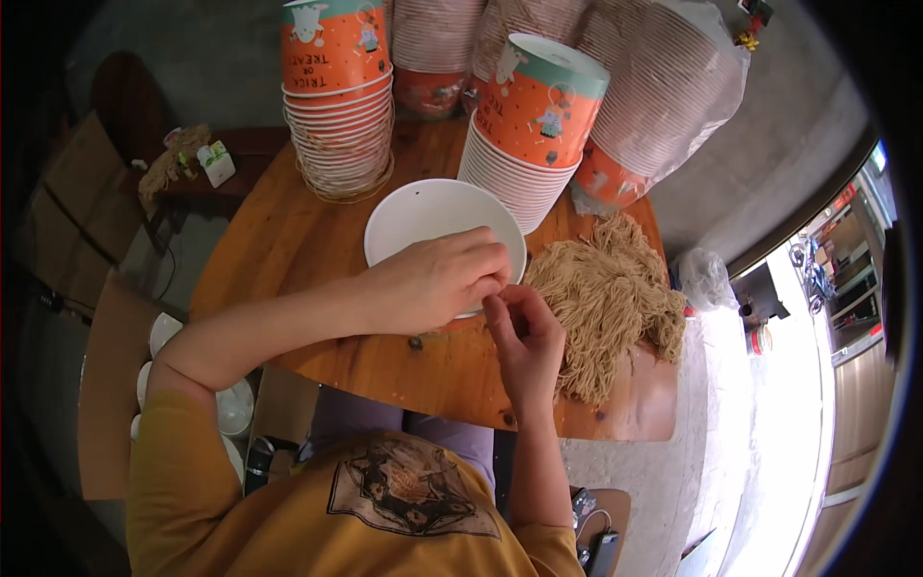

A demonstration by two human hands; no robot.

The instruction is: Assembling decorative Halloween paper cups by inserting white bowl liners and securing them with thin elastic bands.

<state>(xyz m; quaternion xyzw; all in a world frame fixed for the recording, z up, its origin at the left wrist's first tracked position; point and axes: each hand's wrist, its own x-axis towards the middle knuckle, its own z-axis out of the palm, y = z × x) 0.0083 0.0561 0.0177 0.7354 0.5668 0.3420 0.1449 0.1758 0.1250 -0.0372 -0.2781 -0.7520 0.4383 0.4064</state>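
Observation:
A white paper bucket [413, 219] stands on the wooden table in front of me, its open mouth facing up. One small dark hole shows near its far rim. My left hand [447, 277] reaches across the bucket's near side, fingers curled into a pinch. Just right of it, at the near right rim, my right hand [526, 332] has thumb and forefinger pressed together. The two sets of fingertips almost meet; what they hold is too small or hidden to make out. A heap of tan strings [611, 303] lies close beside my right hand.
Behind the bucket stands an upside-down stack of orange-and-teal paper buckets [538, 106]. Another stack [336, 96], with string loops around its lower rims, is at the left. Plastic-wrapped bucket stacks [663, 87] fill the back. A cardboard box [111, 385] with white buckets sits lower left.

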